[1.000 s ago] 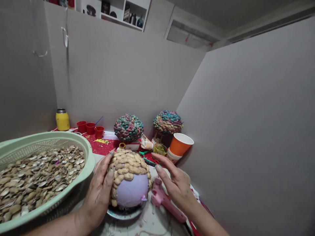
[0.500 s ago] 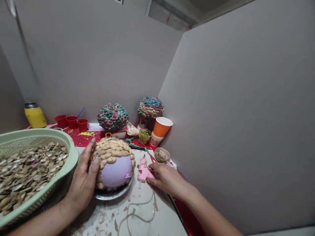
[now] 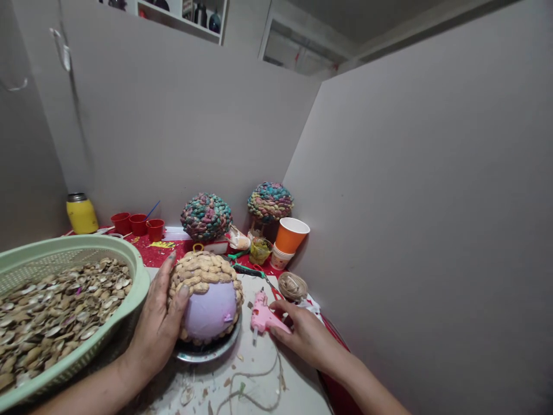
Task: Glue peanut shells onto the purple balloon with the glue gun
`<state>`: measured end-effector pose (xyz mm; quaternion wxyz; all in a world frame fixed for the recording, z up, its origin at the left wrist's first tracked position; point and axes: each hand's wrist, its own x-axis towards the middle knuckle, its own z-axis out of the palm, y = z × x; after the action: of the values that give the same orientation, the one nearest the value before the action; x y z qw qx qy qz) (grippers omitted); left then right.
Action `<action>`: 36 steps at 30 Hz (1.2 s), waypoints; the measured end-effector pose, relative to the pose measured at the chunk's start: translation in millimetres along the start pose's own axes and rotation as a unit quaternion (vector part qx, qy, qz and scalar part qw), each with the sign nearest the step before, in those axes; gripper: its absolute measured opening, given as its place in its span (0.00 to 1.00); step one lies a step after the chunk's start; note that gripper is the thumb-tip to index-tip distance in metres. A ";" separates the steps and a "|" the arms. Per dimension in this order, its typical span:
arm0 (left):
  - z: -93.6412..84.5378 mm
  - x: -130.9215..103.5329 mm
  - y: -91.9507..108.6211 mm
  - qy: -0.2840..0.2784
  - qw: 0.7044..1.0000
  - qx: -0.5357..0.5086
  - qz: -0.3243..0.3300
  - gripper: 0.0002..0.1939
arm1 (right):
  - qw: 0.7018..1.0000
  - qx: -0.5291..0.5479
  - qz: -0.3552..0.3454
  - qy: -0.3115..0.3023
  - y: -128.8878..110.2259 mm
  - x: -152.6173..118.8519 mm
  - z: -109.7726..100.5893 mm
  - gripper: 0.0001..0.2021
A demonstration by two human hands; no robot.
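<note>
At the left edge I see a green basket (image 3: 140, 276) full of empty shells (image 3: 56, 323); a glass cup (image 3: 260, 252) near centre holds something yellow-green. The lilac balloon (image 3: 209, 311), in a metal dish (image 3: 207, 354) at lower centre, wears rows of peanuts (image 3: 203, 271) above. My left hand (image 3: 158, 320) lies half-open against it; my right (image 3: 302, 334) grips the pink glue gun (image 3: 263, 314). Crumbs litter the pale board (image 3: 254, 374) before grey walls (image 3: 194, 127).

Balloon (image 3: 210, 311) on plate (image 3: 207, 355), basket (image 3: 140, 278) left
</note>
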<state>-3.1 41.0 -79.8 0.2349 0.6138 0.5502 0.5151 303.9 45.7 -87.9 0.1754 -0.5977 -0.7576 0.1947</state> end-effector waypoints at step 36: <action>0.2 -9.7 3.9 0.045 0.995 -0.072 0.047 0.29 | 0.800 0.598 0.004 0.036 -87.4 34.1 0.1 0.24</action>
<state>0.1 31.1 -80.1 0.2288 0.5969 0.4919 0.5910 223.0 60.6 -42.7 0.5242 -0.3837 -0.4810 0.5888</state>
